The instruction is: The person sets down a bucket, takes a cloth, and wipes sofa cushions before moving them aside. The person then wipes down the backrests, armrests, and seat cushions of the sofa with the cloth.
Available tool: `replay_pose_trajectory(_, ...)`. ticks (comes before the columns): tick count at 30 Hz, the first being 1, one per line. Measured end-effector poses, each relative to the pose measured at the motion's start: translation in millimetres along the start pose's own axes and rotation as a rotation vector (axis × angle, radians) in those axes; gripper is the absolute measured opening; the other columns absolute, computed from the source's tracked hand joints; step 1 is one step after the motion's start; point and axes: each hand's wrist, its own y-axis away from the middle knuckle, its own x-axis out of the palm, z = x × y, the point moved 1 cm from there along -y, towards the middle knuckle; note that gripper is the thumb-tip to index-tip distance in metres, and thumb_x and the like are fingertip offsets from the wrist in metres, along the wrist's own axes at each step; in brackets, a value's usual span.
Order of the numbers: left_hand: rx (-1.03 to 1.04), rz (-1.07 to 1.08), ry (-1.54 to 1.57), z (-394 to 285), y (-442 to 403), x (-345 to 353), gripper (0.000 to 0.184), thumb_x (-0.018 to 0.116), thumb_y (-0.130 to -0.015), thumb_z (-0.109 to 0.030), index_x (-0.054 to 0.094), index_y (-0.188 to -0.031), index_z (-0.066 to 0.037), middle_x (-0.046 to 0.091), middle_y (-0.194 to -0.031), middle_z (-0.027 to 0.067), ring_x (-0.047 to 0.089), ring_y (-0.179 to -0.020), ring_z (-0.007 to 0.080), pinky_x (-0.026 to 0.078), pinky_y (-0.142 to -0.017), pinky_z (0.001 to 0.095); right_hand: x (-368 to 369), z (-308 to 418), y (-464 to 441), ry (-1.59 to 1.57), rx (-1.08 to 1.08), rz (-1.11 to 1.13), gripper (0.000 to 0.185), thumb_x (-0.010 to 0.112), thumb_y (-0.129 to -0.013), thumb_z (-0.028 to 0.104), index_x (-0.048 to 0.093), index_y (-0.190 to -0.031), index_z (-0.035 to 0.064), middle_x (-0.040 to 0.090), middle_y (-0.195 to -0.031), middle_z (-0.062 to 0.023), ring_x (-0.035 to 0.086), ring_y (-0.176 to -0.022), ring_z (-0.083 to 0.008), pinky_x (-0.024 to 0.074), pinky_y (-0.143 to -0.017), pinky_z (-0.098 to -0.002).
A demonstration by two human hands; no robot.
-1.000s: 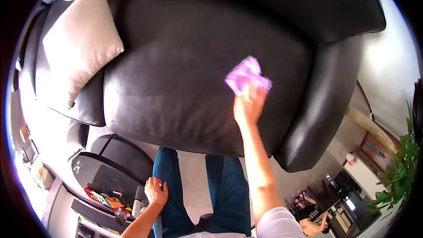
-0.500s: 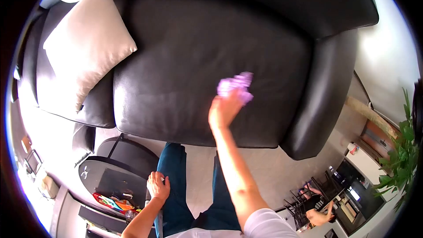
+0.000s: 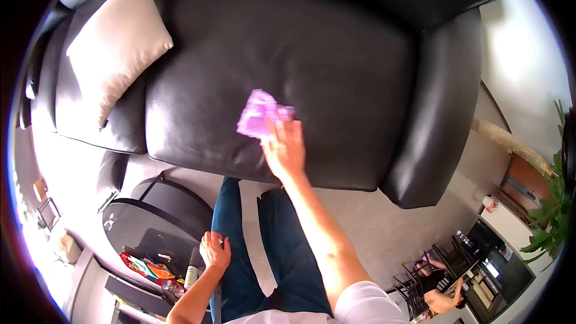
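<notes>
My right hand presses a crumpled light-purple cloth onto the black sofa seat. Its fingers point forward over the near part of the cloth, and the rest bunches out ahead and to the left. Low on the left, my left hand rests on my left thigh, on dark teal trousers. Its fingers lie loosely over the fabric, and I see nothing held there.
A pale satin cushion leans on the sofa's left side; a thick armrest bounds the right. A dark round table with colourful packets stands beside my left leg. At lower right are a seated person, black chairs and a leafy plant.
My right hand and the purple cloth have moved left across the seat, and the cloth is more spread out. The left hand stays on the thigh. The view has shifted slightly.
</notes>
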Motion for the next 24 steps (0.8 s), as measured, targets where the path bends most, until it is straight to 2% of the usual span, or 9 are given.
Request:
replay_pose_trajectory(2,0.017,0.006,-0.053,4.7,2.5,5.6,0.023,0.070,-0.077,-0.018,0.052,-0.088,-0.008,0.052,-0.090,0.0131,0.054,-0.091,0.0342,0.043,-0.077,0.0466,-10.0,-48.7,23.0,0.124,0.145,0.000,0.060,0.061,-0.087,0.024,0.044,-0.142,0.0082,0.038,-0.149,-0.0173,0.031,-0.141,-0.0354,0.0230,-0.114,-0.0543)
replay_pose_trajectory(3,0.019,0.014,-0.058,5.1,4.5,5.1,0.023,0.070,-0.077,-0.018,0.052,-0.088,-0.008,0.052,-0.090,0.0131,0.054,-0.091,0.0342,0.043,-0.077,0.0466,-20.1,-70.7,36.8,0.204,0.153,-0.063,0.053,0.060,-0.085,0.018,0.049,-0.136,0.0068,0.046,-0.140,-0.0179,0.037,-0.136,-0.0372,0.0317,-0.109,-0.0507)
replay_pose_trajectory(4,0.028,0.011,-0.080,4.3,5.9,2.9,0.022,0.069,-0.077,-0.018,0.052,-0.088,-0.008,0.051,-0.089,0.0131,0.054,-0.091,0.0342,0.043,-0.077,0.0467,-56.2,-77.4,37.5,0.071,0.346,-0.037,0.043,0.060,-0.084,0.010,0.054,-0.126,0.0054,0.053,-0.124,-0.0165,0.048,-0.123,-0.0357,0.0403,-0.100,-0.0471)
replay_pose_trajectory(5,0.040,0.000,-0.103,4.2,4.2,1.9,0.022,0.069,-0.077,-0.018,0.052,-0.087,-0.008,0.051,-0.089,0.0131,0.053,-0.090,0.0342,0.043,-0.076,0.0468,-48.9,-94.8,59.2,-0.303,0.741,-0.327,0.036,0.062,-0.083,0.005,0.055,-0.118,0.0037,0.053,-0.111,-0.0149,0.054,-0.108,-0.0358,0.0443,-0.091,-0.0460)
replay_pose_trajectory(7,0.066,0.016,-0.095,7.7,10.2,5.6,0.021,0.069,-0.077,-0.017,0.052,-0.086,-0.008,0.051,-0.089,0.0132,0.053,-0.090,0.0342,0.042,-0.076,0.0468,-46.7,-150.7,109.8,0.145,0.384,-0.325,0.034,0.065,-0.083,0.007,0.060,-0.116,0.0021,0.059,-0.118,-0.0178,0.054,-0.112,-0.0397,0.0435,-0.096,-0.0455)
replay_pose_trajectory(12,0.139,0.073,-0.139,3.9,16.7,6.0,0.017,0.069,-0.077,-0.016,0.054,-0.083,-0.009,0.051,-0.090,0.0130,0.054,-0.090,0.0337,0.043,-0.077,0.0465,-46.8,-172.5,141.6,-0.139,0.496,-0.412,0.029,0.069,-0.082,0.004,0.064,-0.111,0.0060,0.062,-0.114,-0.0182,0.058,-0.105,-0.0375,0.0462,-0.092,-0.0432)
replay_pose_trajectory(16,0.097,0.068,-0.072,16.1,20.0,17.0,0.018,0.068,-0.078,-0.016,0.054,-0.086,-0.009,0.051,-0.090,0.0123,0.054,-0.091,0.0336,0.043,-0.077,0.0466,-25.4,-175.3,158.9,-0.948,0.688,-0.754,0.019,0.067,-0.083,-0.002,0.066,-0.101,0.0023,0.059,-0.102,0.0014,0.054,-0.095,-0.0081,0.0431,-0.080,-0.0229)
replay_pose_trajectory(21,0.098,0.071,-0.062,19.0,19.1,19.7,0.018,0.067,-0.078,-0.016,0.053,-0.086,-0.009,0.051,-0.089,0.0123,0.054,-0.090,0.0339,0.043,-0.077,0.0470,-45.4,-152.4,175.4,-0.945,1.078,-0.853,0.020,0.062,-0.090,0.007,0.061,-0.110,0.0068,0.063,-0.106,-0.0041,0.060,-0.097,-0.0170,0.0470,-0.083,-0.0282)
replay_pose_trajectory(24,0.100,0.073,-0.059,20.9,17.8,22.1,0.019,0.067,-0.078,-0.015,0.053,-0.087,-0.008,0.051,-0.089,0.0125,0.054,-0.090,0.0342,0.043,-0.077,0.0470,-52.5,-154.4,135.5,-0.276,0.611,-0.644,0.027,0.053,-0.097,0.013,0.059,-0.123,0.0056,0.056,-0.128,-0.0154,0.054,-0.116,-0.0314,0.0417,-0.100,-0.0457)
